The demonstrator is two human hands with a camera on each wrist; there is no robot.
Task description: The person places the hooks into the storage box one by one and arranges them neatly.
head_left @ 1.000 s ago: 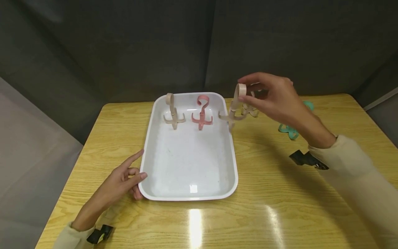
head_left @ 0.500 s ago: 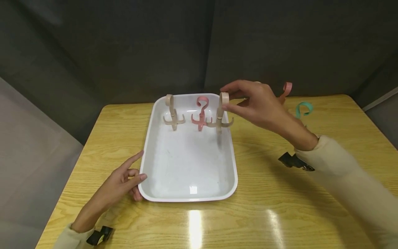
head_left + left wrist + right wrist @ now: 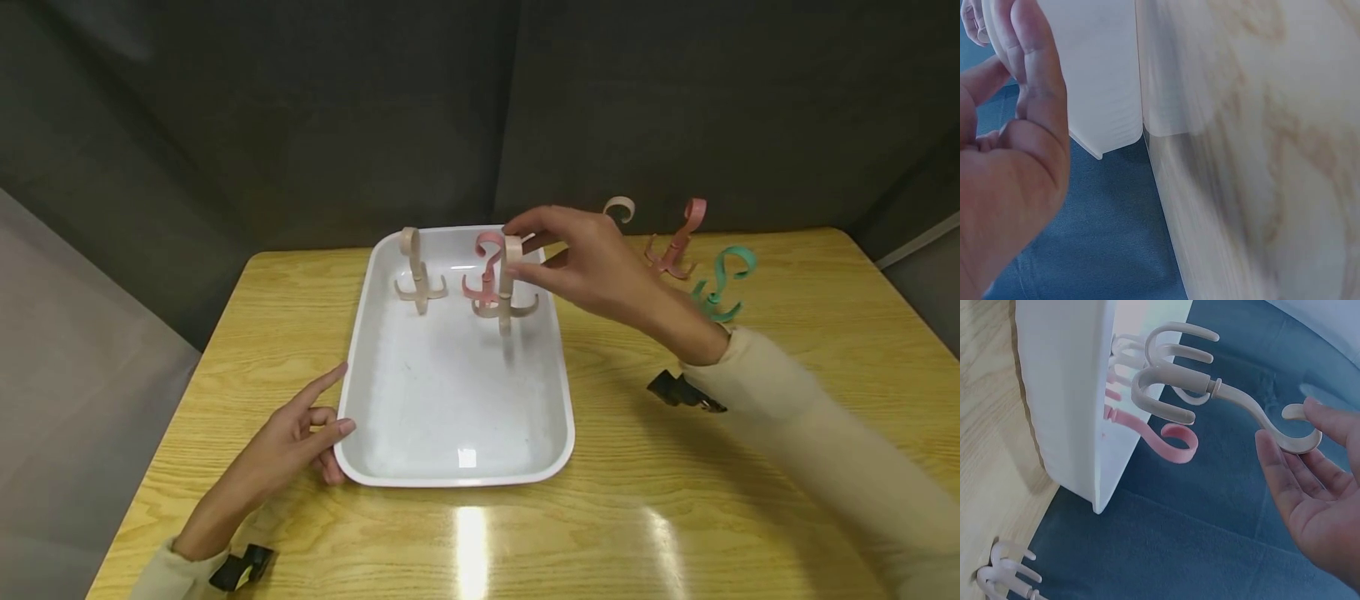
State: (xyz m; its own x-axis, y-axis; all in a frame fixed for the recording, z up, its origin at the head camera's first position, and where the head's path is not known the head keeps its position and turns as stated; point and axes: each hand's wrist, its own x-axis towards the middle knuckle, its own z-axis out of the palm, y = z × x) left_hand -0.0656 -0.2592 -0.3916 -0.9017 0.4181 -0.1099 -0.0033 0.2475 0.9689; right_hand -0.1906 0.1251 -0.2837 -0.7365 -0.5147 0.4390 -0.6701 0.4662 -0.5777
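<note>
My right hand (image 3: 592,262) pinches the curved top of a beige four-prong hook hanger (image 3: 505,304), which hangs prongs down over the back right part of a white tray (image 3: 457,482). In the right wrist view the thumb and fingertips hold the loop of this hanger (image 3: 1179,378). Just behind it, partly covered, a pink hook hanger (image 3: 480,242) stands in the tray. Another beige hook hanger (image 3: 418,279) stands at the tray's back left. My left hand (image 3: 300,437) holds the tray's left edge, thumb on the rim and some fingers curled against the outer wall.
At the back right of the wooden table (image 3: 637,500) stand a pink hanger (image 3: 678,242) and a green hanger (image 3: 720,275). The loop of another beige hanger (image 3: 618,202) shows behind my right hand. A dark curtain (image 3: 300,125) hangs behind the table.
My right hand has carried the beige hanger left, from beyond the tray's right rim to over the tray, near the pink one. The left hand and tray stay in place.
</note>
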